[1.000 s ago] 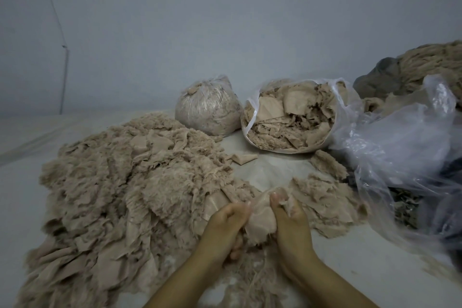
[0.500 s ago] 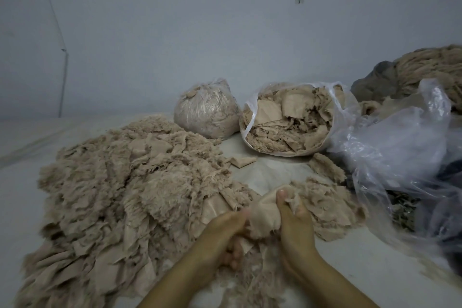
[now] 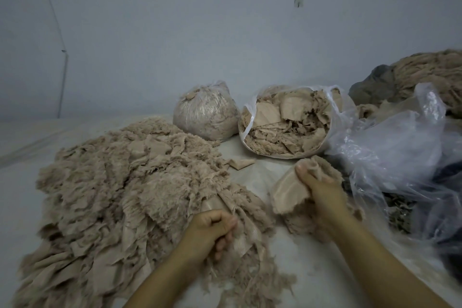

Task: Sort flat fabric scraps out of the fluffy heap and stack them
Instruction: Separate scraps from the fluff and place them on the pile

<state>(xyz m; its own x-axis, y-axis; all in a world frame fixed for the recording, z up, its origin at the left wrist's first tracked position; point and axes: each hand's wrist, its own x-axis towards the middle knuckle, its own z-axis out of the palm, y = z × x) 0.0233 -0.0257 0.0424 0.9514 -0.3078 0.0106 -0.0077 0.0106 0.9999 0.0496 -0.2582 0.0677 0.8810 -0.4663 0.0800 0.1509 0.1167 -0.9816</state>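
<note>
**Hands part over a heap of beige scraps**

A person's right hand (image 3: 315, 189) grips a flat beige fabric scrap (image 3: 287, 191) at about 3 o'clock from the middle of the scene, fingers curled round its upper edge, the smooth side of the cloth hanging toward the left. The scrap is held just above a small pile of scraps (image 3: 322, 210) lying on the pale floor (image 3: 312, 270) under that hand. At 6 o'clock, the left hand (image 3: 212, 229) is curled at the near edge of the fluffy heap (image 3: 120, 182), its fingertips pinching strips of cloth there; exactly how much it holds cannot be made out. The heap spreads wide from 6 to 10 o'clock, shaggy pile mixed with smooth flat pieces. One loose folded scrap (image 3: 240, 164) lies alone on the floor near the middle. At 12 o'clock a tied plastic bag (image 3: 205, 112) full of fluff stands beside an open plastic bag (image 3: 287, 125) packed with flat beige pieces, its mouth turned toward the camera. At 2 to 3 o'clock, crumpled clear plastic sheeting (image 3: 390, 152) is heaped, with another mound of fibre (image 3: 430, 67) against the grey wall (image 3: 200, 32) behind it.
</note>
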